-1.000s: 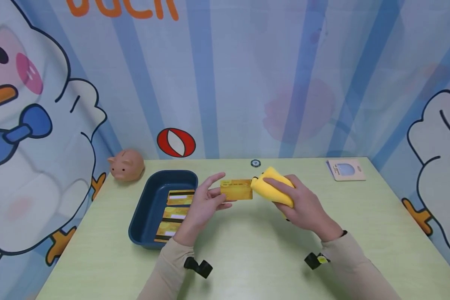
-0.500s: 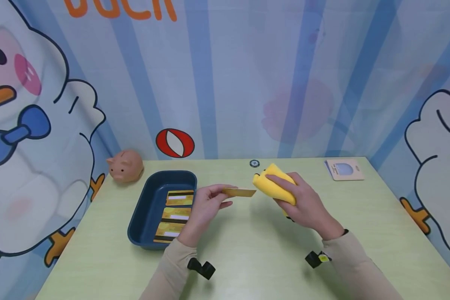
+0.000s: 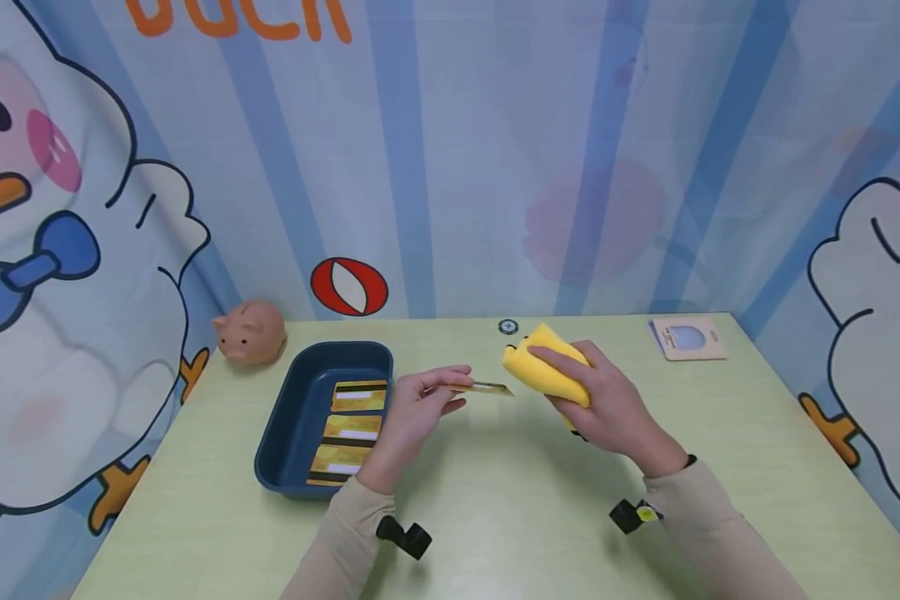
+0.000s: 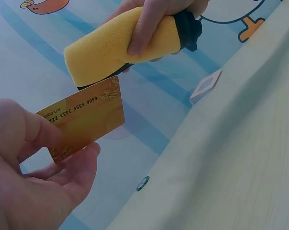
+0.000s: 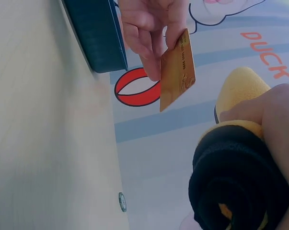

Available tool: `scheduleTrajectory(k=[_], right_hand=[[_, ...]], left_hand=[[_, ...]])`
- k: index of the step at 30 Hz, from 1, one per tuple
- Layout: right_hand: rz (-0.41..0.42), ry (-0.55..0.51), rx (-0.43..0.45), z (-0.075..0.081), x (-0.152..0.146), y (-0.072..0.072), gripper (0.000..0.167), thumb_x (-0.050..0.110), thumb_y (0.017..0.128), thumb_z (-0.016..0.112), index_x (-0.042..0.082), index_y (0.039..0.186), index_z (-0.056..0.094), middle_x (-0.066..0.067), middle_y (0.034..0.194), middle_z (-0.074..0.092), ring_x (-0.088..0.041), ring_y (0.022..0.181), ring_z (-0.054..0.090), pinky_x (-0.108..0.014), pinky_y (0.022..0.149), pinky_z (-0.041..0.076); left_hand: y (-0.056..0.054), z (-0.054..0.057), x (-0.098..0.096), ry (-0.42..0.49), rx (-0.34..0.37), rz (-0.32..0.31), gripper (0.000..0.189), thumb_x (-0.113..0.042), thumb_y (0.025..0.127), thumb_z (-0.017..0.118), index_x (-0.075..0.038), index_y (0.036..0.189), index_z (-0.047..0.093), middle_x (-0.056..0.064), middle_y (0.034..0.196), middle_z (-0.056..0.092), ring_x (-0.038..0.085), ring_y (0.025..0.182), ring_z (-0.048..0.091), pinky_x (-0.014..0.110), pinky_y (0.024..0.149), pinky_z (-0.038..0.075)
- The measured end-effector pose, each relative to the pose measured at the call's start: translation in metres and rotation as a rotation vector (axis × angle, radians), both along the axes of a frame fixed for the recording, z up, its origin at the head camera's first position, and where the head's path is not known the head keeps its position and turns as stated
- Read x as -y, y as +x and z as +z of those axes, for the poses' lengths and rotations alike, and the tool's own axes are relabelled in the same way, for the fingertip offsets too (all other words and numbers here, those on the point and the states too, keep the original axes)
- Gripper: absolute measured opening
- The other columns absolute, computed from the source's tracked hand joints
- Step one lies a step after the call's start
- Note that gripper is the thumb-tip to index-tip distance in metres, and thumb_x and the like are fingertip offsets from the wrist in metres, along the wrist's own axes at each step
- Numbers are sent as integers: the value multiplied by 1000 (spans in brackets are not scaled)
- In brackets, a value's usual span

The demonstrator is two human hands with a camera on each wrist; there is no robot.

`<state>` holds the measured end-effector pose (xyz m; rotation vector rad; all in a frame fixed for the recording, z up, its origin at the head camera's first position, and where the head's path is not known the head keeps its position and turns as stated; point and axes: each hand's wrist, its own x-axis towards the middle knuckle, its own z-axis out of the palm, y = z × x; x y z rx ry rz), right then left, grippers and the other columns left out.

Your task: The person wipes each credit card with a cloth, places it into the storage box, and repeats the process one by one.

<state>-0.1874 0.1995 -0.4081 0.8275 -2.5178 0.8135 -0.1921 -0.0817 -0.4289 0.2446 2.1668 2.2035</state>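
Observation:
My left hand pinches a gold bank card by one end, between thumb and fingers. The head view catches the card almost edge-on, while its printed number shows in the left wrist view. In my right hand is a yellow cloth with a black edge, bunched into a roll and gripped around its middle. Dark coiled layers at one end of the roll face the right wrist camera. The cloth's other end is close to the card's free end, with a small gap between them in the head view.
A dark blue tray holding several gold cards stands left of my left hand. Behind it sits a pink piggy bank. A small round disc lies at the table's back edge, and a pale pink booklet at back right.
The card has turned from facing the head camera to nearly edge-on as my left hand rotated. The cloth has drawn slightly away from the card's end, still in my right hand.

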Motion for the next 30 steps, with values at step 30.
scheduleTrajectory(k=[30], right_hand=[[3,-13,-9,8,10,-1,63,9,94,77,28,151,57,-16,128,56,-21,88,53,-36,67,49]], left_hand=[[1,-2,2,-1,53,-147,42,5,99,65,-1,141,63,20,146,58,42,118,70,34,98,59]])
